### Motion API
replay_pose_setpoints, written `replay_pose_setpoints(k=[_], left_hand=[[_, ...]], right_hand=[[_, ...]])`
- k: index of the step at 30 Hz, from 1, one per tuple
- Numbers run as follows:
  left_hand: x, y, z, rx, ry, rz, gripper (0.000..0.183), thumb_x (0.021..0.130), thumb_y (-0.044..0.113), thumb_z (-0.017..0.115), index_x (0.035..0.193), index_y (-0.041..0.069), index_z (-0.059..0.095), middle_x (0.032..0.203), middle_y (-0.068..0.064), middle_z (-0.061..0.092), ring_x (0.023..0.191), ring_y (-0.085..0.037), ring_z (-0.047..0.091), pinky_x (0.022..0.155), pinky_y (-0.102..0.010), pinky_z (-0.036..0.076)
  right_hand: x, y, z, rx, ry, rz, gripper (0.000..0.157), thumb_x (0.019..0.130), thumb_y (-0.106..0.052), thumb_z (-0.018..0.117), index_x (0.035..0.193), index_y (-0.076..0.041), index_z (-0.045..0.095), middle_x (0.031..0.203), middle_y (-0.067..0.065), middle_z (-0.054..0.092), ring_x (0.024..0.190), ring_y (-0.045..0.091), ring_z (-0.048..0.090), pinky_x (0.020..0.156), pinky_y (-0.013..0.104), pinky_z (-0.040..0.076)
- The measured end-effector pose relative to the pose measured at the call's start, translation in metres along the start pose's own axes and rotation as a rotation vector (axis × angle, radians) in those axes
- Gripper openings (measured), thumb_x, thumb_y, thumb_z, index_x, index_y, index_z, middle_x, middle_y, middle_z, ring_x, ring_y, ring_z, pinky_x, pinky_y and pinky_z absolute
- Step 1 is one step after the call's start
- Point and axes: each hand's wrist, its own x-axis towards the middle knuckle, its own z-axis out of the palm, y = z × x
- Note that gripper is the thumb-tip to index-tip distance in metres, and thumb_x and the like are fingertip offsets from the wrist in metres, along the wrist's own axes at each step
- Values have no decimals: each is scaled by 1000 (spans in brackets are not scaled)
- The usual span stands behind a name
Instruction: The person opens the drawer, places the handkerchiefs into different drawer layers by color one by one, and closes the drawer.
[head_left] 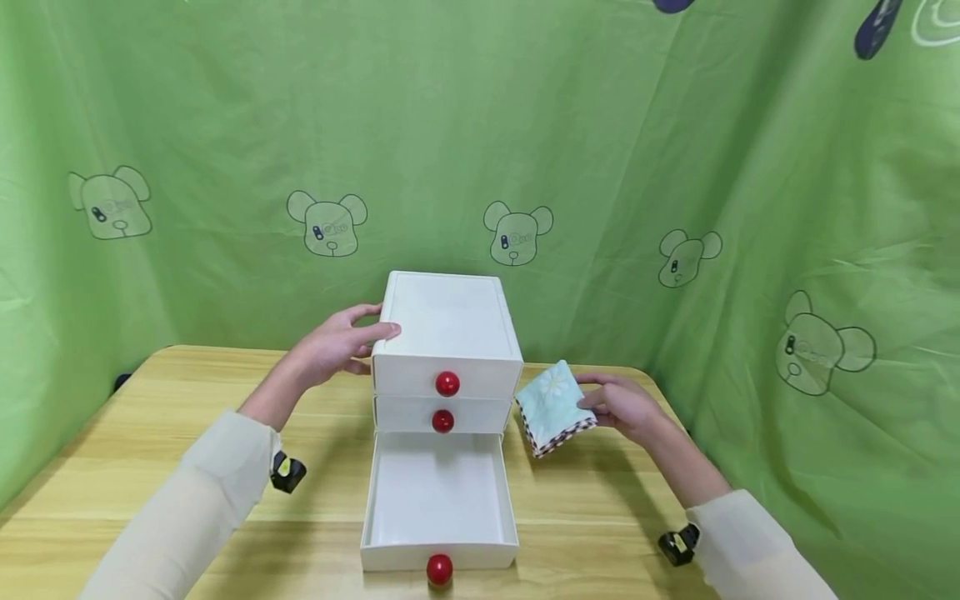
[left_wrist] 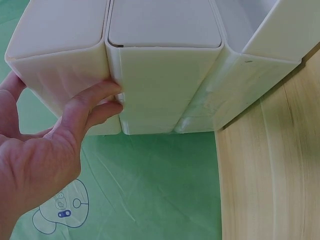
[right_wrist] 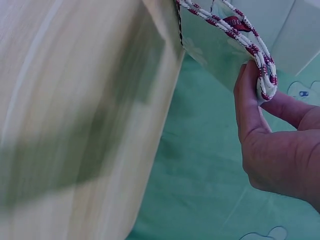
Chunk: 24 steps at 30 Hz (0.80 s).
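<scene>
A white drawer unit (head_left: 450, 317) with red round knobs stands mid-table. Its bottom drawer (head_left: 438, 492) is pulled out and nothing lies in it; the upper two drawers are closed. My left hand (head_left: 341, 342) rests on the unit's upper left side, thumb on the top edge; in the left wrist view the fingers touch the side wall. To the right of the unit, my right hand (head_left: 618, 407) pinches a folded light-blue cloth (head_left: 551, 404) with a flower print and checked trim by its right corner. The cloth is above the table; its folded layers show in the right wrist view.
A light wood table (head_left: 315, 500) lies under everything. Behind it and along both sides hangs a green curtain (head_left: 420, 125) with bear-head prints. A small black device (head_left: 288, 472) is at the left cuff, another black device (head_left: 678, 544) at the right cuff.
</scene>
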Motion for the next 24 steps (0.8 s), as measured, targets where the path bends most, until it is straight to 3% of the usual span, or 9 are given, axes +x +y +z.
replay_pose_setpoints(k=[8, 14, 24], left_hand=[[0, 0, -1, -4, 3, -5, 92, 97, 42, 66, 164, 12, 10, 151, -24, 48, 135, -43, 51, 103, -49, 56], [0, 1, -1, -9, -1, -8, 92, 98, 41, 66, 164, 12, 9, 151, -24, 47, 137, -44, 50, 104, -50, 54], [1, 1, 0, -13, -1, -7, 92, 97, 41, 66, 164, 12, 9, 153, -24, 45, 138, -45, 48, 105, -51, 54]], right_hand=[[-19, -16, 5, -5, -35, -18, 65, 89, 5, 56, 150, 10, 34, 65, -8, 43, 72, 8, 59, 67, 22, 57], [-34, -24, 10, -17, -71, -27, 68, 88, 5, 56, 151, 10, 32, 75, -3, 54, 77, 11, 64, 67, 24, 58], [-51, -30, 25, -48, -157, -37, 73, 77, 5, 51, 148, 13, 34, 78, -1, 56, 76, 14, 64, 64, 26, 57]])
